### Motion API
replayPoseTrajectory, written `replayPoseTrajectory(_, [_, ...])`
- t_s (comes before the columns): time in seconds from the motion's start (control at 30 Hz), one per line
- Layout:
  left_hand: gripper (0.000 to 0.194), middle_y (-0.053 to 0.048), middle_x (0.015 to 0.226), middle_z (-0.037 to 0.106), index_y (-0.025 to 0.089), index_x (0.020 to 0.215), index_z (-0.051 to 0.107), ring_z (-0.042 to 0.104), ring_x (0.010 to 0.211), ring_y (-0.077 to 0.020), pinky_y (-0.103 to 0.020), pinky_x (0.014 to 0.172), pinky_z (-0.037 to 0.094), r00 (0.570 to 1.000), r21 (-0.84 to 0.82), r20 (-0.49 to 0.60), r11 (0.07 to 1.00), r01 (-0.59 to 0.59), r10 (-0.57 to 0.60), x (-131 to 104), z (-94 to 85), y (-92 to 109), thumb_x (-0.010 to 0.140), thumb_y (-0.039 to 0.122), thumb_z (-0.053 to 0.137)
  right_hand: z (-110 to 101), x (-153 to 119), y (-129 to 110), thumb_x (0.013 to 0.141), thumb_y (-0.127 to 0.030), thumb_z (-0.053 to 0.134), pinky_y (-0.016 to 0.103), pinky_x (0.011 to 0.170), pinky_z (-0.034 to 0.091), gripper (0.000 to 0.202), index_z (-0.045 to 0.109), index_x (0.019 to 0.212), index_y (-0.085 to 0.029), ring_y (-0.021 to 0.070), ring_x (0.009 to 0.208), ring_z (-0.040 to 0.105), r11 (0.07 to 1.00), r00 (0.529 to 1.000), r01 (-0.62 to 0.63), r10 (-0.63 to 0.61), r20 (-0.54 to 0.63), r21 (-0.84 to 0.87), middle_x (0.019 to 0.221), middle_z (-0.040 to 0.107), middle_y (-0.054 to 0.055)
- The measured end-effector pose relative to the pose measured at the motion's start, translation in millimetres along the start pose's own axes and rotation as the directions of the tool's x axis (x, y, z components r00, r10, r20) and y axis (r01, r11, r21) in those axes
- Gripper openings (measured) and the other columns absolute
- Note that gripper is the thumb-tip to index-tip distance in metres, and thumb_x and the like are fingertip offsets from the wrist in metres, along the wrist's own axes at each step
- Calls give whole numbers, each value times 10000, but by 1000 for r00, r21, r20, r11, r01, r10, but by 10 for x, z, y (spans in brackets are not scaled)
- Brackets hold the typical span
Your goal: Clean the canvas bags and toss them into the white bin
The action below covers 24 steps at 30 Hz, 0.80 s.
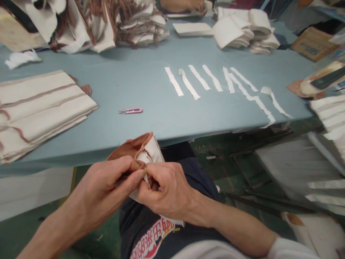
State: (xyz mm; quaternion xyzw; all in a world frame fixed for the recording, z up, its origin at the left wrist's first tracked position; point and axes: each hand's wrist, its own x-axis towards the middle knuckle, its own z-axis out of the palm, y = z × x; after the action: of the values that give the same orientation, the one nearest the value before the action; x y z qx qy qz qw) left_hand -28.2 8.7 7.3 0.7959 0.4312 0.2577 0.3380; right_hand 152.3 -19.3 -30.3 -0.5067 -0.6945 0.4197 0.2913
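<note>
Just in front of the table edge, over my lap, I hold a piece of white cloth (155, 150) with a brown fabric side. My left hand (110, 183) pinches its brown edge between thumb and fingers. Right beside it, my right hand (168, 189) has its fingers closed on the white part, and the two hands touch. The exact spot between the fingertips is hidden. Pink thread snips (132, 111) lie on the table beyond the hands.
The blue-covered table (134, 79) carries several white strips (174, 82), a folded cream cloth stack (43, 108) on the left and white cloth bundles (234, 30) behind. White-and-brown pieces (94, 27) are heaped at the back left. A cardboard box (312, 43) sits at right. Another person's hand (185, 6) shows at the top.
</note>
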Motion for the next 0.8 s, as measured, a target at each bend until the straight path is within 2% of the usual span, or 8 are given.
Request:
replayPoseTrajectory(0.1, [271, 44, 632, 723, 234, 723, 699, 624, 503, -118, -191, 521, 454, 997, -12, -75, 1000, -4, 3, -35, 85, -43, 984, 285, 650, 76, 30, 66, 805, -258, 640, 291, 579, 252, 357, 337, 617, -237, 93, 529, 363, 1000, 999, 8, -7, -35, 14, 559, 390, -73])
replayPoseTrajectory(0.17, [275, 41, 641, 719, 237, 722, 691, 625, 508, -125, -202, 519, 461, 992, -35, -125, 999, 16, -20, -46, 125, -60, 988, 261, 627, 60, 51, 102, 844, -292, 645, 283, 590, 286, 339, 375, 645, -239, 96, 546, 395, 992, 1000, -20, 20, 6, 121, 586, 423, -74])
replayPoseTrajectory(0.33, [313, 35, 601, 650, 233, 697, 671, 533, 490, -139, -244, 495, 403, 971, -56, -222, 996, 75, -86, -78, 126, -57, 1000, 286, 611, -78, 126, 143, 808, -408, 762, 246, 568, 349, 344, 464, 758, -244, 107, 608, 436, 831, 940, -230, 55, 337, 507, 664, 464, -86])
replayPoseTrajectory(0.4, [356, 41, 580, 599, 229, 664, 636, 482, 497, -134, -244, 491, 369, 959, -136, -234, 982, 132, -161, -84, 113, -72, 1004, 334, 624, -93, 167, 127, 776, -376, 777, 247, 568, 354, 341, 462, 771, -245, 105, 617, 435, 794, 926, -258, 41, 375, 551, 681, 464, -89])
replayPoseTrajectory(0.53, [452, 66, 557, 495, 215, 653, 592, 356, 492, -110, -237, 473, 319, 886, -513, -194, 813, 275, -422, -49, 132, -144, 981, 494, 731, -89, 289, 26, 795, -265, 689, 269, 580, 324, 259, 432, 762, -248, 102, 599, 400, 893, 970, -151, 51, 238, 424, 668, 446, -95])
replayPoseTrajectory(0.63, [479, 65, 583, 494, 218, 694, 583, 336, 500, -110, -236, 468, 327, 836, -619, -230, 738, 269, -498, -2, 192, -117, 980, 571, 735, -185, 447, -48, 796, -223, 656, 287, 578, 287, 266, 397, 736, -248, 106, 601, 374, 943, 983, -10, -52, 178, 333, 651, 417, -96])
replayPoseTrajectory(0.7, [484, 60, 607, 503, 227, 731, 579, 368, 523, -120, -236, 476, 339, 801, -635, -299, 735, 238, -518, 9, 239, -27, 984, 612, 727, -312, 550, -67, 784, -209, 659, 279, 577, 307, 278, 389, 730, -250, 104, 626, 383, 918, 949, 47, -164, 270, 394, 673, 416, -94])
replayPoseTrajectory(0.8, [570, 35, 653, 572, 236, 769, 593, 429, 547, -137, -252, 491, 384, 726, -627, -407, 748, 220, -555, -22, 295, 103, 954, 765, 694, -523, 633, -54, 792, -199, 682, 257, 531, 306, 297, 394, 740, -254, 92, 609, 373, 870, 847, -40, -232, 479, 492, 680, 404, -97])
